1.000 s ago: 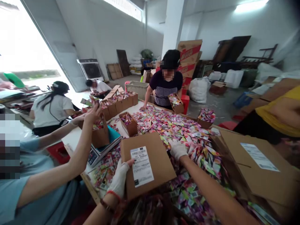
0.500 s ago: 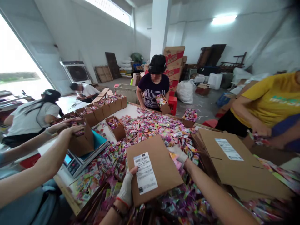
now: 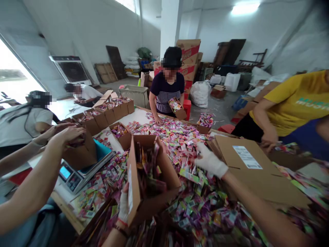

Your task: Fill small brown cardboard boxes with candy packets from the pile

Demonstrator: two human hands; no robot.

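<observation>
An open cardboard box (image 3: 159,206), partly filled with small colourful packets, is tilted toward me at the centre front. My left hand (image 3: 124,206), in a white glove with bare fingertips, grips its labelled left side. To the right of the box, my right hand (image 3: 209,160), also gloved, is over the heap of packets (image 3: 190,202) with its fingers spread and nothing held in them. Loose packets surround the box on the table.
At left, another person's hands rest on a box (image 3: 84,154) on a scale (image 3: 70,176). Filled boxes (image 3: 108,116) line the table's back left. A person opposite holds a small box (image 3: 178,109). Flat labelled cardboard (image 3: 254,168) lies right, near a person in yellow (image 3: 298,103).
The box in my left hand has turned, so its open top and packets now show instead of its labelled face. My right hand has risen slightly and its fingers have spread.
</observation>
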